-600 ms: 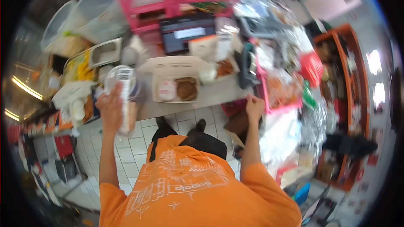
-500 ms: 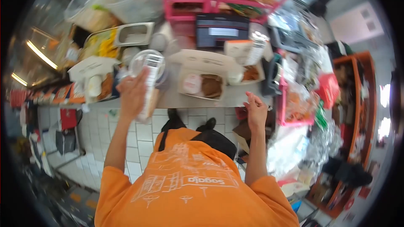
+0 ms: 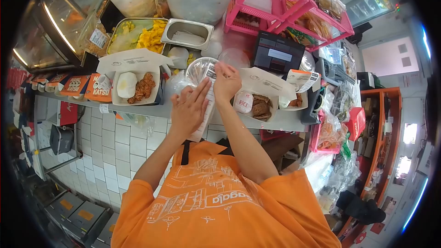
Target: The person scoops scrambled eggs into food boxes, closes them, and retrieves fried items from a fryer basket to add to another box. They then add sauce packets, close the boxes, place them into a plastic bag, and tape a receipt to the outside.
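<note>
Pressing on a printed strip [image 3: 209, 107]

With left hand [image 3: 189, 110], laying outstretched, slightly parted fingers along the strip. With right hand [image 3: 228, 81], bending fingers inward near its far end — cannot tell whether pinching it or only touching. Holding the strip aslant across the near edge of a counter [image 3: 289, 122], far end by a round clear lid [image 3: 196, 67]. Visible on the left: 1 open box [image 3: 133, 60] with a white bundle [image 3: 127, 85] and fried chicken [image 3: 145, 88]. On the right: 1 open box [image 3: 261, 81] with a packet [image 3: 243, 102] marked RICE. Beyond — a dark screen [image 3: 278, 51] and, farther left, a steel tray [image 3: 186, 28].
</note>
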A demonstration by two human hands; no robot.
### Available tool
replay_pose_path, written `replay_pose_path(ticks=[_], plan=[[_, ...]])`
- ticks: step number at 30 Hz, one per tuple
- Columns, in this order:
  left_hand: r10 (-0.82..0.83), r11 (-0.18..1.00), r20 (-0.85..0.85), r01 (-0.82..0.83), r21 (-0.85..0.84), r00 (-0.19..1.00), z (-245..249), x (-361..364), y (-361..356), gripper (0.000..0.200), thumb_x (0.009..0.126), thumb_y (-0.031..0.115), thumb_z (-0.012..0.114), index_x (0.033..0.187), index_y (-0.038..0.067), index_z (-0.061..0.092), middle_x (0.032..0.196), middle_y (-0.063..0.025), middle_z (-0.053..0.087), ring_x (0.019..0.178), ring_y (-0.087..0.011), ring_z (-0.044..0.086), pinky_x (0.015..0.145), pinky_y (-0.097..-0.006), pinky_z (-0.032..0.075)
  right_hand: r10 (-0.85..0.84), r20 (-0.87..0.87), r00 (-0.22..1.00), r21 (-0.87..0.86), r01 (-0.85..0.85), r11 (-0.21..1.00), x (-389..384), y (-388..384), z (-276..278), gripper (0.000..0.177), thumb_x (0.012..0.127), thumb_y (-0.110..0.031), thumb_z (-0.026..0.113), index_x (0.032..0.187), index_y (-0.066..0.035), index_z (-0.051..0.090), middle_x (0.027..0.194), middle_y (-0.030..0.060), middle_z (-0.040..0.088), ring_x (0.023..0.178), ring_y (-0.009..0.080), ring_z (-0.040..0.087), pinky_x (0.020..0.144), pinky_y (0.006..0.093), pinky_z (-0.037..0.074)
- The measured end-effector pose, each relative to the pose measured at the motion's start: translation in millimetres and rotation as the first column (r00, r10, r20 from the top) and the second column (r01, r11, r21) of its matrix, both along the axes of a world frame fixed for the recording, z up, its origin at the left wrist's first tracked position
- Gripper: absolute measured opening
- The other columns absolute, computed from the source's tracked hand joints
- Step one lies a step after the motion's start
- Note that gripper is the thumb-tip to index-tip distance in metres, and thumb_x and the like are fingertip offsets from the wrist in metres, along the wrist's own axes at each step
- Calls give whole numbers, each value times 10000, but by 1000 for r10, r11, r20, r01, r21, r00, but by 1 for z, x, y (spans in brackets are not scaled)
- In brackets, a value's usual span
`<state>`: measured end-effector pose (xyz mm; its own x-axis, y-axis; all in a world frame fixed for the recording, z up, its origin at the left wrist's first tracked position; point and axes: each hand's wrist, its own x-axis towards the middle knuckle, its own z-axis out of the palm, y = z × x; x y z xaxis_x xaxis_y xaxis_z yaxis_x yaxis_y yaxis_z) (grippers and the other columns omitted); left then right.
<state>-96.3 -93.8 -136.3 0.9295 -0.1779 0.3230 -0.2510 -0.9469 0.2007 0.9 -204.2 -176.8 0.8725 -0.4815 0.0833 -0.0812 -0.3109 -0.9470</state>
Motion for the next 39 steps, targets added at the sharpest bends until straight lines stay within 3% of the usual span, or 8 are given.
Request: replay_pose_path(ticks=[9,15,17,20,26,30,32,39], plan=[[-23,998,-2,23,-62,1000,-8,-2,7,512,979,299,512,1478,197,461,1547,138,389,1121,-168,445,958,-408,296,-8,-493,870,477,279,834,40,-4,18,445,843,-370,720,1027,35,712,947,137,704,848,221,666,778,382,518],[-56,989,-40,50,-141,998,-3,-1,11,514,965,297,528,1468,210,472,1537,111,414,1141,-173,460,976,-416,288,231,-287,930,857,142,496,30,-29,-17,234,933,-194,617,989,19,694,905,57,674,797,175,648,707,324,526],[-94,981,-2,92,-169,996,-8,1,16,507,959,291,538,1458,220,484,1536,106,419,1144,-179,463,980,-415,284,217,-259,941,543,-43,838,-19,-50,-4,205,934,-193,633,1006,-15,704,893,24,668,767,122,603,692,269,487],[-139,966,32,143,-216,990,-5,-1,16,483,922,232,602,1403,243,547,1526,91,445,1140,-205,463,989,-418,273,175,-345,922,370,-38,928,-93,-131,37,204,936,-217,651,1030,-47,713,884,-7,660,757,81,563,690,232,452],[-88,942,196,146,-303,977,50,-49,-26,386,857,111,671,1233,196,676,1322,23,635,1060,-231,491,977,-392,292,-676,-51,735,-433,593,679,-143,-426,-19,388,910,-344,651,1040,18,699,959,106,701,883,190,638,813,365,490],[-734,414,10,460,-785,679,41,-72,-155,229,931,88,597,1134,132,693,1076,-22,716,963,-193,566,895,-341,408,-336,-308,890,-254,263,931,-125,-462,8,515,935,-506,595,1043,-19,726,955,83,720,919,163,618,846,333,465],[-930,294,-303,-75,-953,207,14,-66,-248,219,1009,167,513,1130,90,679,1051,-22,719,959,-114,558,818,-282,445,-305,-425,853,-147,267,952,-111,-451,39,488,927,-499,612,1032,-38,735,943,76,720,914,173,615,822,344,467],[-907,137,-360,-652,-745,220,-89,-49,-471,604,1040,559,313,1302,71,555,1219,-19,672,982,-96,558,765,-250,436,134,-575,807,226,-1,974,-103,-502,-13,362,893,-397,702,1039,-67,733,875,53,704,773,174,607,651,333,445]])
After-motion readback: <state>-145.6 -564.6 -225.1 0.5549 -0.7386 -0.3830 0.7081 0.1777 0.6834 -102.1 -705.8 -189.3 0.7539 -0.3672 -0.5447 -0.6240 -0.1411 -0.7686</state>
